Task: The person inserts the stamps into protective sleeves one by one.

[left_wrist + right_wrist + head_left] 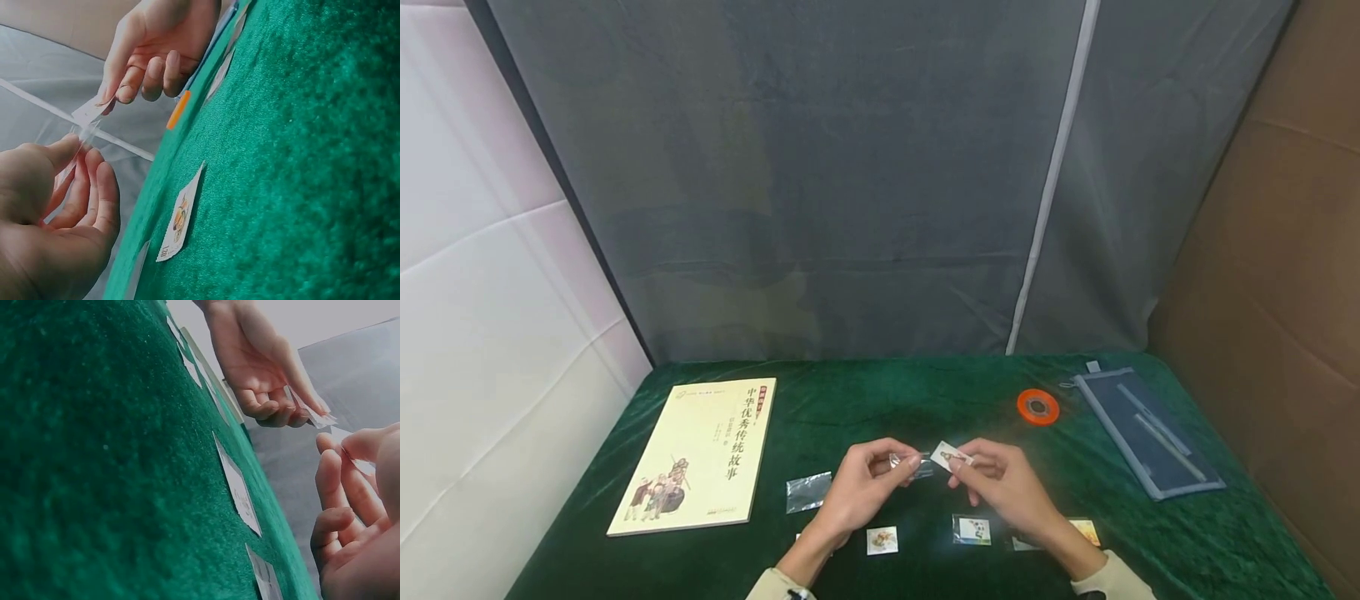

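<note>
Held up over the green cloth, my left hand (859,487) pinches a small clear plastic sleeve (922,467) between thumb and fingers. My right hand (1009,487) grips a white-edged postage stamp (945,455) by one side, its corner right at the sleeve's edge. The left wrist view has this stamp (89,111) close above the sleeve's mouth. Below the hands lies a loose stamp (882,540) with serrated edges. To its right is a stamp in a clear sleeve (973,531). Another clear sleeve (808,492) lies flat beside my left hand.
A cream book (700,454) with Chinese characters lies at the left. An orange round object (1038,407) and a blue-grey zip pouch (1150,433) with slim items inside lie at the right. A yellowish stamp (1086,530) is partly behind my right wrist.
</note>
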Available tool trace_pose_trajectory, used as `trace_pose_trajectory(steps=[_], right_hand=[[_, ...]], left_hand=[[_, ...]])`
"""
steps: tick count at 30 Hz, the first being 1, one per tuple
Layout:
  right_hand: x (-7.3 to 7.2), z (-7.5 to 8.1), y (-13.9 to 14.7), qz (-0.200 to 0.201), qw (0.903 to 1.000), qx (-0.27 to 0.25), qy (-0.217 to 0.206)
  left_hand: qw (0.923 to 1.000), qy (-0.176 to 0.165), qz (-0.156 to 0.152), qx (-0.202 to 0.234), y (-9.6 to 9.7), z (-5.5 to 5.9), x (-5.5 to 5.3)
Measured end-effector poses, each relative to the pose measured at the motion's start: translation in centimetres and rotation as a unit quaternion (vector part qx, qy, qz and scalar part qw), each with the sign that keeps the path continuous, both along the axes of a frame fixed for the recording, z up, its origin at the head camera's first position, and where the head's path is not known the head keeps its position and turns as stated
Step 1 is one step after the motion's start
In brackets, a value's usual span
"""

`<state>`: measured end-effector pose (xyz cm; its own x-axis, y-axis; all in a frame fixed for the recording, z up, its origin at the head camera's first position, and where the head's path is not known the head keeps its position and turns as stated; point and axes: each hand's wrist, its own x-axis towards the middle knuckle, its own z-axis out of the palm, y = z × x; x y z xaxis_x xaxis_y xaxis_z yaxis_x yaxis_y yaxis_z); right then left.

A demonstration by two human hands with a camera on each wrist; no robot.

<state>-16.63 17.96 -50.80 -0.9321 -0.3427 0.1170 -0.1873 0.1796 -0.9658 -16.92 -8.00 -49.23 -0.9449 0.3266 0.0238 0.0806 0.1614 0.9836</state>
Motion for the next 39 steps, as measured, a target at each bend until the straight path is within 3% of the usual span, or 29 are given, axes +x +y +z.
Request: trace_pose_trajectory(steps=[17,35,39], right_hand=[[0.1,0.06,-0.2,0.005,1.0,0.002,0.004],[0.57,0.05,-0.64,0.062,0.997,0.018,-0.042],[0.52,-0.06,-0.65,0.034,0.9986,0.018,-0.036]], left_hand=[[0.9999,0.0,-0.006,-0.009,-0.02,-0.2,0.12],[0.9997,-0.003,-0.024,0.006,0.27,0.15,0.46],[0.9996,-0.004,-0.016,0.022,0.37,0.06,0.41]])
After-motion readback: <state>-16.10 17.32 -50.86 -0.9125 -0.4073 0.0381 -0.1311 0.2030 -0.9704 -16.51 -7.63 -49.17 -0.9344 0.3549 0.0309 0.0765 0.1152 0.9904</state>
